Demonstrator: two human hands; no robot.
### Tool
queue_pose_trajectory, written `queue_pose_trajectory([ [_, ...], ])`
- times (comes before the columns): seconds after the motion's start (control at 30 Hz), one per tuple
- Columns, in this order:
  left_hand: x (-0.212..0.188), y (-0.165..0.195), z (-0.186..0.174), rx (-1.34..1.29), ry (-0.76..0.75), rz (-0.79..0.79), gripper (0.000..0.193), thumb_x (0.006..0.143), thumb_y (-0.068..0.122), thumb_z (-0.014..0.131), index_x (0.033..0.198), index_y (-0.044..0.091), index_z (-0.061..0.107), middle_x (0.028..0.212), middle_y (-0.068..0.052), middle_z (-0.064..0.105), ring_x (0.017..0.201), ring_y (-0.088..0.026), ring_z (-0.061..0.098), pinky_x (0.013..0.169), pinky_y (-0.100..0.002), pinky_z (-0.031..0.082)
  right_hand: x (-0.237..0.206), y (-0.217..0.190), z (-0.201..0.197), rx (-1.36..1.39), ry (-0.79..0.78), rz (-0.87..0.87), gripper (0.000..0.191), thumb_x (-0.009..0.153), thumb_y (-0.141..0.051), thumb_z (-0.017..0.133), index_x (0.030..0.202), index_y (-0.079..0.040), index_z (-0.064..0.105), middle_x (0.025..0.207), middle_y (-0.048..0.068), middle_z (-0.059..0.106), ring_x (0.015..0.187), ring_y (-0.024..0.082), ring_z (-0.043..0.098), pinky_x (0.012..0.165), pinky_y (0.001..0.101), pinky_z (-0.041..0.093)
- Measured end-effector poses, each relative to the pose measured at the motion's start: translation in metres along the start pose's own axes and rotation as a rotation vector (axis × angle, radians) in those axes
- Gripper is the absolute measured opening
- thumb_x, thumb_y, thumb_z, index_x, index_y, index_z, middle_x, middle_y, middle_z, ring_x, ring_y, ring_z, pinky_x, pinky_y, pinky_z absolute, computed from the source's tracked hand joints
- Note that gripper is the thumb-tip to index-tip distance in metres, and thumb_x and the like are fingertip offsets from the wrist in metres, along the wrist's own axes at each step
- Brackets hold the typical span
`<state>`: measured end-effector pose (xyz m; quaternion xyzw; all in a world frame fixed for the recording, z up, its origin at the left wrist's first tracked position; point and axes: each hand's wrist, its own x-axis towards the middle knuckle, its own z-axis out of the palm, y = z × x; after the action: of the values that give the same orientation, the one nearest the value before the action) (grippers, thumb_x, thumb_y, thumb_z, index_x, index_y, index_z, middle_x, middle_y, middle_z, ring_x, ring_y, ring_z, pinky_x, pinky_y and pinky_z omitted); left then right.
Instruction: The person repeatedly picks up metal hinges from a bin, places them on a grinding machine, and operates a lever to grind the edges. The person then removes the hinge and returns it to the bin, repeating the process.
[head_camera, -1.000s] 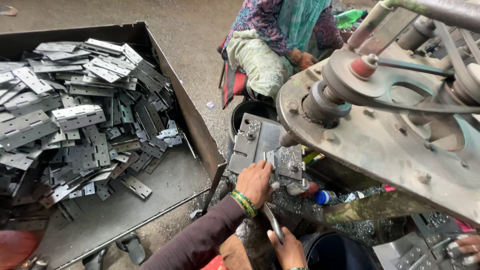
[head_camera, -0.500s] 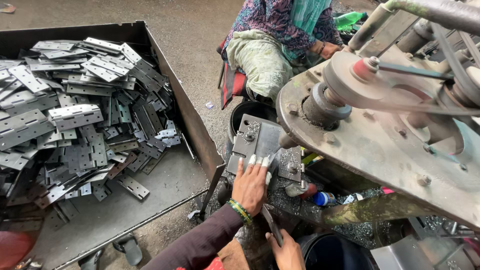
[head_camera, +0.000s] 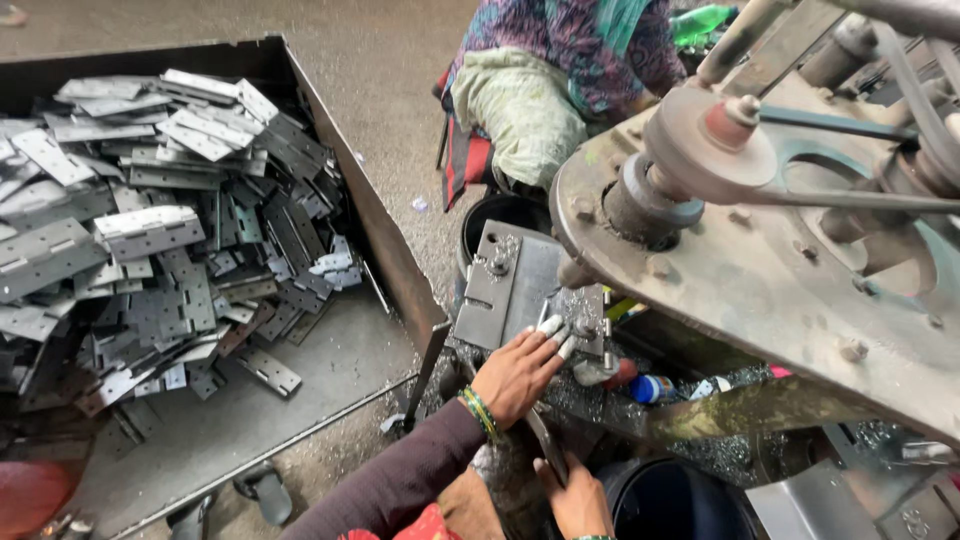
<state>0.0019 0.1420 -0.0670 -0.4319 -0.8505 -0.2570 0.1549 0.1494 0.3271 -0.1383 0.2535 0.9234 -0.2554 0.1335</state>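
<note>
My left hand (head_camera: 518, 373), in a dark sleeve with green and yellow bangles, reaches onto the bed of a rusty press machine (head_camera: 760, 270). Its taped fingertips press a small grey hinge plate (head_camera: 583, 312) against the steel die block (head_camera: 510, 285). My right hand (head_camera: 577, 498) is low at the bottom edge, closed around a thin metal rod (head_camera: 545, 445) that points up toward my left wrist. A pulley with a belt (head_camera: 720, 150) overhangs the die area.
A large open metal bin (head_camera: 372, 232) on the left holds a heap of several grey hinge plates (head_camera: 150, 235). Another person in patterned clothes (head_camera: 560, 70) sits behind the machine. Black buckets stand at the far side (head_camera: 500, 212) and near side (head_camera: 675, 500). Metal chips and a small bottle (head_camera: 655, 388) lie under the press.
My left hand has slid forward onto the die block, and its fingertips now rest on the hinge plate. My right hand has stayed low on the rod.
</note>
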Motion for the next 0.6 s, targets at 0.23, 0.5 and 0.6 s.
queue_pose_trajectory([
  [0.23,-0.013,-0.006,-0.01,-0.12,0.244,-0.08,0.067,0.079,-0.004,0.055,0.145,0.004,0.051,0.152,-0.016,0.052,0.142,-0.033,0.048,0.114,-0.041,0.043,0.001,-0.007,-0.004,0.031,-0.045,0.032,0.051,0.084,-0.053,0.066,0.119,-0.016,0.07,0.107,0.027,0.073,0.111,0.045,0.066,0.092,0.0492,0.055],
  [0.5,-0.007,0.0,-0.037,-0.391,0.296,-0.373,0.062,0.076,-0.012,0.055,0.133,0.009,0.064,0.129,-0.013,0.068,0.12,-0.033,0.063,0.097,-0.041,0.056,-0.006,-0.025,-0.017,0.0,-0.074,0.067,0.046,0.088,-0.053,0.066,0.11,-0.013,0.069,0.102,0.026,0.074,0.109,0.044,0.068,0.089,0.0468,0.056],
  [0.6,-0.003,0.001,-0.052,-0.301,0.281,-0.357,0.058,0.081,-0.007,0.054,0.137,0.007,0.062,0.126,-0.011,0.069,0.122,-0.031,0.063,0.096,-0.04,0.054,-0.005,-0.031,-0.018,-0.039,-0.104,0.141,0.048,0.089,-0.055,0.064,0.105,-0.01,0.068,0.096,0.024,0.076,0.103,0.043,0.073,0.087,0.0461,0.056],
])
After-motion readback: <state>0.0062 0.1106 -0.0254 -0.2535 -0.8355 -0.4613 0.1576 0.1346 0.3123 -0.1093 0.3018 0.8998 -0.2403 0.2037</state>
